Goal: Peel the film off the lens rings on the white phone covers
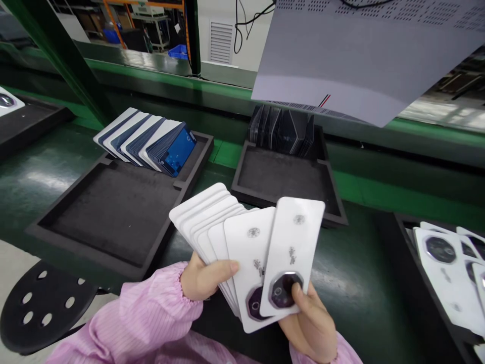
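Note:
My left hand [208,278] is closed round a fanned stack of white phone back panels [204,215], with its thumb pressed on the front ones. The frontmost panel of that stack [248,242] shows a round grey mark, grey lettering and a dark camera area at its lower end. Between thumb and fingers, my right hand [312,313] grips a single white phone back panel [297,232] by its dark octagonal camera area. This panel overlaps the right edge of the fan. Most fingers of both hands are hidden behind the panels.
A black tray [159,253] at left bears a leaning row of blue and white panels [147,141]. Dark panels [280,129] stand in another black tray [337,202]. White panels [443,278] lie at right. A pale sheet [333,65] hangs low above the green bench [352,263].

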`<state>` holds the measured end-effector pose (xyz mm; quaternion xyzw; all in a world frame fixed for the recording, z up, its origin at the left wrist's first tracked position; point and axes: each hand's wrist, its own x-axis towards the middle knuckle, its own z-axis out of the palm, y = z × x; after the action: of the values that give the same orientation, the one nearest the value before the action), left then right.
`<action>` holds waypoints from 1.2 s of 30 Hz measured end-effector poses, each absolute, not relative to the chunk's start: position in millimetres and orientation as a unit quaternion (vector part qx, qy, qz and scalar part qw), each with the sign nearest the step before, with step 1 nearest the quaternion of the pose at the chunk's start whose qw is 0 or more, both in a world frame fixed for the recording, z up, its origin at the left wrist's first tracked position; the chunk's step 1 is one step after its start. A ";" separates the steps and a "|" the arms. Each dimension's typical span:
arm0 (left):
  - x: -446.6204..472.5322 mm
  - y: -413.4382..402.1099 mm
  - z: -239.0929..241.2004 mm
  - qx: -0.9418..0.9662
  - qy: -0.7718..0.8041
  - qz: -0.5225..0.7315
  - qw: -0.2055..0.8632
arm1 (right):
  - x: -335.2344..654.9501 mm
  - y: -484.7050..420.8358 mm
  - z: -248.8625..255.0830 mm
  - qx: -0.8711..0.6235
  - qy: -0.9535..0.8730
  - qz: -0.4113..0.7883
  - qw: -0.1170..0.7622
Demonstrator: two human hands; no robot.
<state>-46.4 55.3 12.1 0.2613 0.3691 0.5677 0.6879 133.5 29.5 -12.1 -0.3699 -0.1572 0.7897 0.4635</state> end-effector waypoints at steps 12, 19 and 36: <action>-55.7 59.9 19.8 0.247 0.343 0.584 0.693 | 147.3 46.6 -3.4 -0.342 -0.179 0.743 0.546; -51.6 58.7 15.3 0.274 0.358 0.615 0.647 | 153.4 42.9 -9.1 -0.402 -0.183 0.723 0.531; -56.7 57.0 14.7 0.360 0.289 0.599 0.654 | 160.1 39.8 -19.7 -0.460 -0.236 0.707 0.482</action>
<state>-56.7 57.0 14.7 0.3600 0.2895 0.5995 0.6536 160.1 39.8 -19.7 -0.4603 -0.2359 0.7070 0.4823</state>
